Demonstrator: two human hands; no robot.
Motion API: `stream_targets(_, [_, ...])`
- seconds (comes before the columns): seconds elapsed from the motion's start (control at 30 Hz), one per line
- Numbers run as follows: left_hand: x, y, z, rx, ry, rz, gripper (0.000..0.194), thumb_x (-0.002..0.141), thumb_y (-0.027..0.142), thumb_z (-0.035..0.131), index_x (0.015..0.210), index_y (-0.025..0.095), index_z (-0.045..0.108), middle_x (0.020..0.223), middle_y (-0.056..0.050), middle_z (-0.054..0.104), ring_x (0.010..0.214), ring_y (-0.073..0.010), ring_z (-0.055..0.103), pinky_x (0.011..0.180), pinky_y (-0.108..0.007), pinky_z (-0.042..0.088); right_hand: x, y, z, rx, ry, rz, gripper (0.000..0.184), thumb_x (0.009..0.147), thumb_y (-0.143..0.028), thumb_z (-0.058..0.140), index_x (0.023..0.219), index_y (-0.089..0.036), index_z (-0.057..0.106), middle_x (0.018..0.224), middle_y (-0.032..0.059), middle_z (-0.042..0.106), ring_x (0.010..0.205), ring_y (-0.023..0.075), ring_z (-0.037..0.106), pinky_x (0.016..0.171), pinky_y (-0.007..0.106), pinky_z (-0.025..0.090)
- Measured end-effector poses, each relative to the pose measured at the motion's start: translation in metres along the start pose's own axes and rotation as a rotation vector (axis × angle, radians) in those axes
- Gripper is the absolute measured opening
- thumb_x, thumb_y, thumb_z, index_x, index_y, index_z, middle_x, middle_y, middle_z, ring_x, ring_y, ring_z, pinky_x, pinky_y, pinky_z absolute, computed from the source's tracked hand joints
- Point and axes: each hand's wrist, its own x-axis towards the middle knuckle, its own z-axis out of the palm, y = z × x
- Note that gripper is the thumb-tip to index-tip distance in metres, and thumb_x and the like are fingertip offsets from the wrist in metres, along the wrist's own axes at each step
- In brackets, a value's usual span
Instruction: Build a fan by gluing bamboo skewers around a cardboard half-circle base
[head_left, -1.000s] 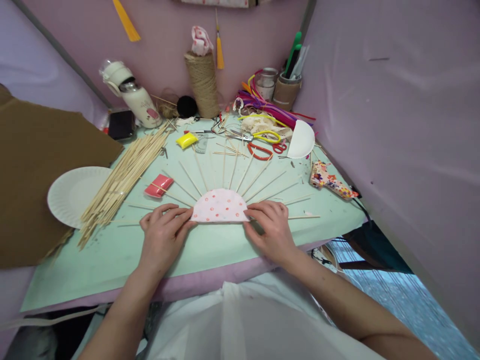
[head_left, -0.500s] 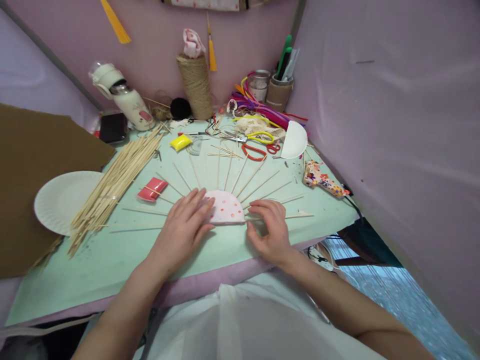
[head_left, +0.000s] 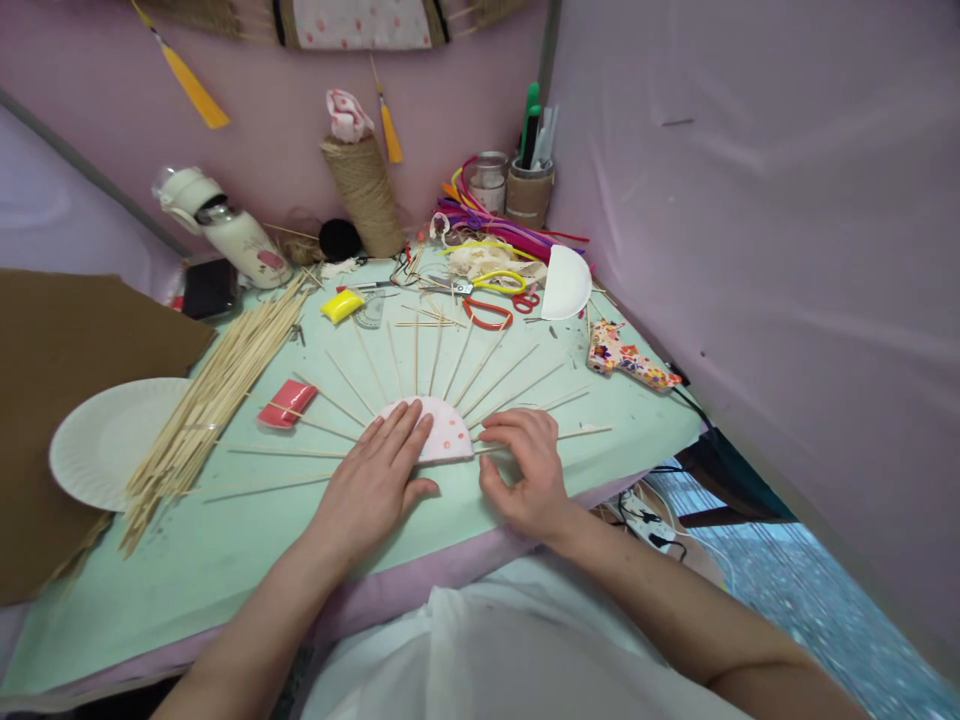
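A white half-disc with pink-red spots lies on the table, its straight edge towards me. Thin bamboo sticks fan out from its curved edge. My left hand rests flat on the half-disc's left part, fingers stretched and covering the inner ends of some sticks. At the half-disc's right corner, my right hand is curled, thumb and fingertips on either side of the lowest right bamboo stick. The palm hides part of that stick.
To the left are a bundle of bamboo sticks, a paper plate and a red packet. Yellow-handled scissors, a white half plate and a twine roll stand behind. A flower-patterned glue gun lies right.
The view has shifted, so the table items appear lower and further left. My left hand now lies further onto the half-disc. The right hand stays at its right corner.
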Motion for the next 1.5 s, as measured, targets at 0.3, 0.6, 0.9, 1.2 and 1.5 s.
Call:
stream_targets(0.3, [-0.001,0.003,0.001,0.025,0.012,0.023,0.081,0.090,0.063,0.044,0.154,0.017,0.025,0.158,-0.017,0.030,0.146,-0.0288,0.028,0.117,-0.048,0.028,-0.001,0.000,0.001,-0.026,-0.040,0.006,0.014,0.083,-0.021,0.057,0.096,-0.024,0.061,0.099,0.0031,0.069,0.098,0.0209,0.061,0.095,0.044,0.038])
stream_targets(0.6, [0.001,0.003,-0.001,-0.019,0.010,0.000,0.082,0.088,0.064,0.049,0.153,0.018,0.028,0.157,-0.017,0.032,0.147,-0.0274,0.028,0.119,-0.047,0.024,0.001,-0.004,0.001,-0.061,-0.078,-0.030,0.011,0.084,-0.019,0.056,0.094,-0.023,0.058,0.096,0.0027,0.069,0.095,0.0203,0.061,0.093,0.043,0.035])
stream_targets(0.9, [-0.065,0.038,-0.021,-0.838,0.483,-0.586,0.035,0.092,0.035,0.055,0.125,0.024,0.054,0.136,-0.013,0.058,0.128,-0.0258,0.054,0.104,-0.045,0.048,0.019,-0.015,-0.003,-0.218,-0.309,-0.108,0.034,0.082,-0.023,0.065,0.115,-0.020,0.056,0.116,0.0106,0.064,0.108,0.0265,0.056,0.093,0.044,0.040])
stream_targets(1.2, [-0.061,0.057,-0.044,-2.155,0.396,-1.168,0.060,0.076,0.012,0.064,0.133,0.011,0.048,0.141,-0.018,0.054,0.133,-0.0267,0.050,0.117,-0.037,0.038,0.060,-0.013,0.024,-0.243,-0.728,-0.147,0.069,0.076,-0.032,0.070,0.138,-0.019,0.044,0.137,0.0139,0.054,0.126,0.0312,0.046,0.104,0.048,0.037])
stream_targets(1.5, [-0.028,0.039,-0.030,-2.409,0.446,-1.217,0.022,0.090,0.016,0.059,0.111,0.011,0.062,0.112,-0.014,0.072,0.105,-0.0238,0.069,0.103,-0.042,0.051,0.057,-0.021,0.016,-0.147,-0.791,-0.131,0.073,0.072,-0.030,0.073,0.138,-0.020,0.043,0.129,0.0125,0.056,0.121,0.0291,0.048,0.104,0.046,0.036])
